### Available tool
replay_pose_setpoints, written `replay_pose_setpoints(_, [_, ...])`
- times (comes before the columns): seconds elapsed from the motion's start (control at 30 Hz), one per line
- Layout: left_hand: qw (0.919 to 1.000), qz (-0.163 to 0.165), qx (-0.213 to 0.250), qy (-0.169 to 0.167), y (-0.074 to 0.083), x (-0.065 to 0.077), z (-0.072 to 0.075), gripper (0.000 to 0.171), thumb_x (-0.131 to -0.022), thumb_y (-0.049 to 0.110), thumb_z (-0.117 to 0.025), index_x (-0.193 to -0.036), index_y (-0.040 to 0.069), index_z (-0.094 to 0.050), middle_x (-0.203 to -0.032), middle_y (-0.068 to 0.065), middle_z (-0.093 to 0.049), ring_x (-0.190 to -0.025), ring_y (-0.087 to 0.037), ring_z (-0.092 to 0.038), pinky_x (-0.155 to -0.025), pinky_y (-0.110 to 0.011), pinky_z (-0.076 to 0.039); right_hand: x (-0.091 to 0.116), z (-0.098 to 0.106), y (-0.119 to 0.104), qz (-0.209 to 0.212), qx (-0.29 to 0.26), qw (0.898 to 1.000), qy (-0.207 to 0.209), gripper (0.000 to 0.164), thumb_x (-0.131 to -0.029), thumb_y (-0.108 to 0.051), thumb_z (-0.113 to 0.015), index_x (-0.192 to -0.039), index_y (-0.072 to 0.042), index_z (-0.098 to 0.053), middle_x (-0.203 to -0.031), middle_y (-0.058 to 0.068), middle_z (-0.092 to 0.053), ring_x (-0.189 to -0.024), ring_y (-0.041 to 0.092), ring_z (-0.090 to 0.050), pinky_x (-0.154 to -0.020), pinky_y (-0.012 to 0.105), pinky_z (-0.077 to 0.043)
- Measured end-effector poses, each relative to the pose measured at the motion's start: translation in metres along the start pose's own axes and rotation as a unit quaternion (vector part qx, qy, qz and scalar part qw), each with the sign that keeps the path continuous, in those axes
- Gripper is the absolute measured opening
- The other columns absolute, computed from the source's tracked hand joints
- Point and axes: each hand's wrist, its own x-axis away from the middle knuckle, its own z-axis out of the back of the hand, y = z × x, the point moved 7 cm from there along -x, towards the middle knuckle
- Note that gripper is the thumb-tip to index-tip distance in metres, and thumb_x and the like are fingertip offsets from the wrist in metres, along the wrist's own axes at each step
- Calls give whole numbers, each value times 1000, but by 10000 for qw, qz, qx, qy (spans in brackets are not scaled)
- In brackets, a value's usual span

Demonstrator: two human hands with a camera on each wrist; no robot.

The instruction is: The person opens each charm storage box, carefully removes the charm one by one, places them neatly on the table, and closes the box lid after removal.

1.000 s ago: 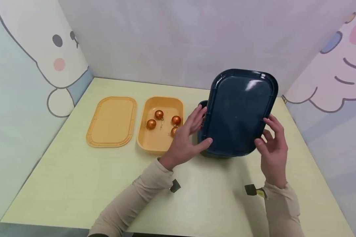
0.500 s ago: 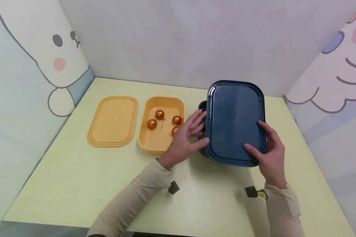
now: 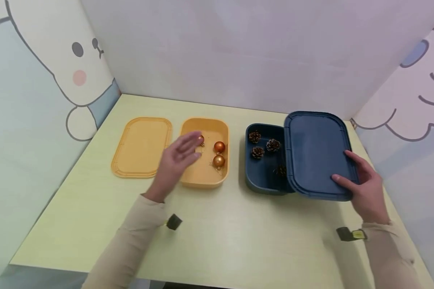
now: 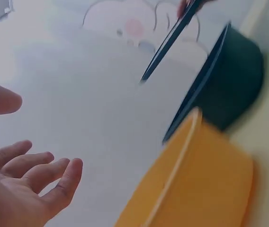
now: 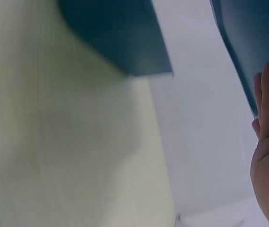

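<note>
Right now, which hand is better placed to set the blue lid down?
Probably the right hand: it grips the blue lid, while the left hand holds nothing, near the yellow box.

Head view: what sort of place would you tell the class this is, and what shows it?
Probably an indoor work booth: a pale table bounded by a plain back wall and cartoon-printed side panels.
</note>
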Motion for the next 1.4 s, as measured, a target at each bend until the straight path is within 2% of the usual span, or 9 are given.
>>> replay_pose_setpoints(0.2, [9955, 540, -374, 679, -15, 18, 67, 54, -101, 13, -60, -151, 6, -42, -158, -13, -43, -149, -29, -39, -107, -16, -49, -12, 56, 28, -165, 281, 9994, 74, 74, -88, 6, -71, -152, -21, -46, -158, -15, -38, -132, -11, -42, -86, -6, -44])
replay_pose_setpoints(0.37, [9901, 1155, -516, 610, -39, 31, 89, 63, -102, 20, -60, -156, 6, -32, -165, -16, -31, -154, -27, -29, -106, -9, -45, -12, 76, 59, -454, 204, 9987, 79, 73, -90, 4, -70, -153, -20, -44, -163, -20, -29, -146, -11, -26, -100, -7, -35])
replay_pose_setpoints(0.57, [9843, 1669, -566, -57, -62, 32, 83, 73, -103, 22, -58, -161, 5, -17, -169, -13, -19, -157, -26, -20, -118, -21, -38, -12, 80, 89, -912, 1969, 9762, -29, 75, -95, -20, -71, -157, -33, -32, -167, -21, -10, -153, -5, -4, -111, -7, -20])
replay_pose_setpoints(0.67, [9810, 1821, -593, -313, -67, 33, 79, 76, -103, 24, -58, -162, 7, -12, -171, -9, -14, -158, -25, -15, -124, -31, -28, -15, 79, 95, -1039, 2491, 9628, -101, 79, -95, -28, -71, -159, -36, -26, -169, -10, -2, -156, 4, -1, -108, -8, -22])
replay_pose_setpoints(0.9, [9805, 1815, -639, -391, -69, 34, 76, 73, -104, 26, -55, -162, 10, -14, -171, -3, -15, -158, -22, -14, -125, -36, -24, -24, 71, 90, -1331, 3119, 9401, -358, 89, -93, -40, -71, -161, -13, -20, -168, 19, -6, -154, 44, -9, -99, -10, -26])
replay_pose_setpoints(1.03, [9789, 1830, -796, -439, -68, 35, 75, 67, -106, 30, -51, -162, 13, -18, -170, -4, -19, -157, -24, -18, -126, -45, -22, -24, 71, 90, -1648, 3287, 9290, -426, 90, -95, -41, -68, -160, -4, -19, -165, 27, -6, -150, 51, -11, -126, 26, -29])
replay_pose_setpoints(1.17, [9784, 1836, -848, -434, -68, 35, 75, 65, -106, 31, -50, -162, 13, -20, -170, -5, -20, -157, -25, -20, -126, -47, -22, -27, 72, 89, -1731, 3433, 9219, -476, 88, -96, -41, -66, -159, -1, -19, -163, 32, -6, -149, 54, -10, -120, 67, -21])
replay_pose_setpoints(1.3, [9792, 1809, -808, -429, -67, 34, 75, 67, -106, 29, -50, -162, 12, -18, -170, -4, -19, -157, -25, -19, -125, -43, -24, -30, 72, 90, -1736, 3503, 9190, -511, 86, -97, -42, -64, -158, -1, -20, -163, 31, -7, -149, 52, -13, -123, 62, -22])
replay_pose_setpoints(1.4, [9815, 1746, -666, -407, -67, 34, 75, 68, -105, 25, -52, -162, 11, -17, -170, -4, -18, -157, -24, -18, -123, -32, -29, -31, 74, 91, -1692, 3449, 9218, -510, 86, -98, -43, -63, -159, -1, -20, -164, 27, -10, -152, 41, -17, -126, 28, -29])
